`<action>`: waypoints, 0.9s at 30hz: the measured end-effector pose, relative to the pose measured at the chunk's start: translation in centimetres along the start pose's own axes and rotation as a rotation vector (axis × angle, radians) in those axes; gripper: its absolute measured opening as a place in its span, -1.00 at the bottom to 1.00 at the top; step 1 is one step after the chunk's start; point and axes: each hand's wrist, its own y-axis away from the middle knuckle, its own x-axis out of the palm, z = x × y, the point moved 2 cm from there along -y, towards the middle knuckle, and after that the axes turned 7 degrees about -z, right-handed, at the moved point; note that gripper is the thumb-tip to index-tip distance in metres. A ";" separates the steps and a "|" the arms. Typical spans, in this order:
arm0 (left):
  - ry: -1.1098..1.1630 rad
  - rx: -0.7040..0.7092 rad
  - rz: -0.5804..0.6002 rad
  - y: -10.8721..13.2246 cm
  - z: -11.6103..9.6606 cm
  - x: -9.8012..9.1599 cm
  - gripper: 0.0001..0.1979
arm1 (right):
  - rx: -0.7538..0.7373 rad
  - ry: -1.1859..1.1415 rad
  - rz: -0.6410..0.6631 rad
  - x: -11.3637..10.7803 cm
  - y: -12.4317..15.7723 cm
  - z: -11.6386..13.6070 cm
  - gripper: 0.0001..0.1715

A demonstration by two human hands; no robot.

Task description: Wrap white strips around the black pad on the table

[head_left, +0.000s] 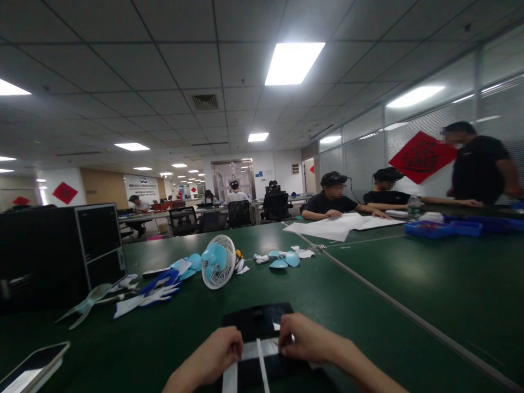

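Note:
A flat black panel [256,316] lies on the table in front of me. Across it runs a pale, shiny strip [258,349] that looks like tape, and a narrow white strip [262,367] crosses it lengthwise. My left hand [216,349] has its fingers curled at the left end of the shiny strip, above another white band [230,377]. At the strip's right end, my right hand [307,338] is closed with thumb and fingers pinched together. A small white scrap [277,326] shows by the right fingers. The fingertips are partly hidden.
Beyond the panel on the green table [368,316] stand a white fan [219,262], blue fan blades [282,258] and blue-white gloves [159,286]. A black computer case [61,251] and a phone [35,368] are left. Co-workers handle white sheets [341,225] near blue trays [429,229].

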 end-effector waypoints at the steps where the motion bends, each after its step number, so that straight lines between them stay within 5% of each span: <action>1: -0.004 -0.013 0.008 0.0 0.1 -0.1 -0.82 | 0.023 -0.009 0.011 -0.2 0.0 -0.2 -0.77; 13: -0.002 -0.036 0.053 -0.4 1.8 -0.1 -0.79 | 0.213 -0.023 0.020 -0.4 -0.1 -3.6 -0.82; 27: -0.002 -0.027 0.044 -0.4 2.3 -0.2 -0.80 | 0.283 -0.032 0.040 -1.0 0.2 -3.9 -0.75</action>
